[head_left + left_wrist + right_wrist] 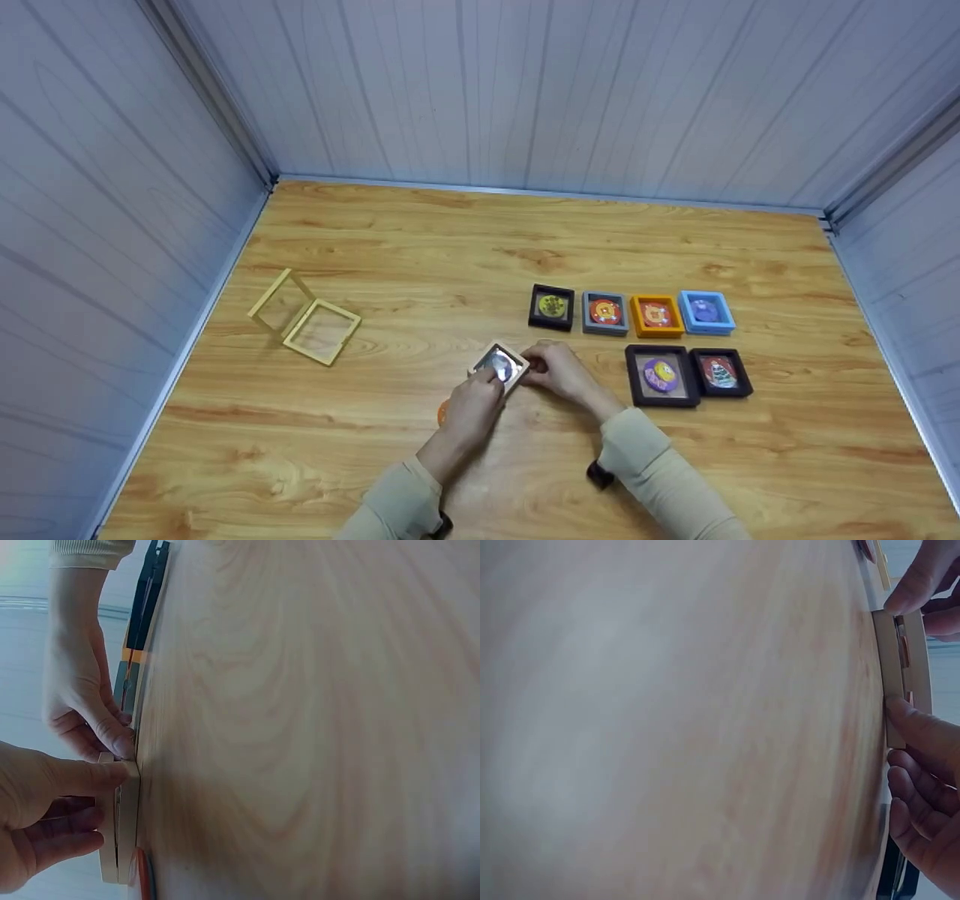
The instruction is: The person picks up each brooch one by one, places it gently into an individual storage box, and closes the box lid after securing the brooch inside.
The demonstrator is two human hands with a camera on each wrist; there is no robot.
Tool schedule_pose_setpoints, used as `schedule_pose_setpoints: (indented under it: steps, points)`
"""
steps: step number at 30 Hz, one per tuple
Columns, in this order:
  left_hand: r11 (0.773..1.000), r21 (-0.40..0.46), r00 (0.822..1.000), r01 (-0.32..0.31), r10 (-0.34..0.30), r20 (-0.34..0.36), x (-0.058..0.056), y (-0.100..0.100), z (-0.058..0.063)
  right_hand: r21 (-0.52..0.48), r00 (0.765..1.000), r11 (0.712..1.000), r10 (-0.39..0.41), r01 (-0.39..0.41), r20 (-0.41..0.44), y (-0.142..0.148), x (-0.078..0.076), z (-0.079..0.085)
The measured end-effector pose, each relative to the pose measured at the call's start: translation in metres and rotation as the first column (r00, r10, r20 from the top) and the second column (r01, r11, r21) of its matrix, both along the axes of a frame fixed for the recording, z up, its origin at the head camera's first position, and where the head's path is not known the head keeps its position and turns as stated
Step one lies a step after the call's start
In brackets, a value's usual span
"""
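Note:
A cream square display frame (504, 363) with a clear window and a round silvery thing inside lies between both hands near the middle of the table. Along its side runs a narrow gap between the two halves, seen in the right wrist view. My left hand (474, 409) grips the near left side, thumb on the edge and fingers over the top. At the right corner, my right hand (561, 371) pinches the frame between thumb and curled fingers. An orange disc (442, 412) lies partly hidden beside the left hand.
A yellow display frame (322, 331) stands unfolded at the left. On the right are several closed frames holding round badges, among them a black one (551, 307), an orange one (657, 316), a light blue one (706, 312) and a larger dark one (662, 376). Pale panel walls border the table.

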State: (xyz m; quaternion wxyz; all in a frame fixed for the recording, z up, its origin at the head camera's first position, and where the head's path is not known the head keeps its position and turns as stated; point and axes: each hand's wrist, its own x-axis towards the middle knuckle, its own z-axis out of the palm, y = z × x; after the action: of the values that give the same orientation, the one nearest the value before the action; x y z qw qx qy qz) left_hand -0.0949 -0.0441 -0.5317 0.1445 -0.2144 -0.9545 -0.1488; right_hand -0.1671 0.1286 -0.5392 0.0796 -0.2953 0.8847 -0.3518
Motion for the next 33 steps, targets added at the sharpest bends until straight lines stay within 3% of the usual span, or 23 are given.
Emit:
schedule_pose_setpoints:
  steps: [10, 14, 17, 21, 28, 33]
  points:
    - [0.994, 0.110, 0.998, 0.022, -0.028, 0.054, 0.003, -0.009, 0.007, -0.031, 0.992, 1.000, -0.003, -0.001, -0.123, 0.003, 0.007, 0.007]
    - [0.989, 0.145, 0.999, -0.002, -0.003, 0.035, 0.002, -0.017, 0.014, -0.076, 0.976, 0.995, 0.046, -0.063, -0.211, 0.001, 0.010, 0.010]
    - [0.984, 0.177, 0.999, -0.027, 0.022, 0.029, 0.000, -0.025, 0.019, -0.081, 0.952, 0.988, 0.102, -0.131, -0.289, -0.001, 0.012, 0.010]
    - [0.976, 0.207, 0.998, -0.067, 0.065, 0.019, -0.006, -0.043, 0.024, -0.023, 0.925, 0.983, 0.162, -0.181, -0.342, -0.004, 0.013, 0.012]
    - [0.967, 0.224, 0.987, -0.125, 0.145, -0.076, -0.021, -0.087, 0.035, 0.064, 0.922, 0.975, 0.224, -0.215, -0.317, -0.008, 0.013, 0.012]
    - [0.965, 0.215, 0.970, -0.151, 0.187, -0.156, -0.033, -0.120, 0.041, 0.100, 0.906, 0.972, 0.235, -0.214, -0.351, -0.009, 0.013, 0.011]
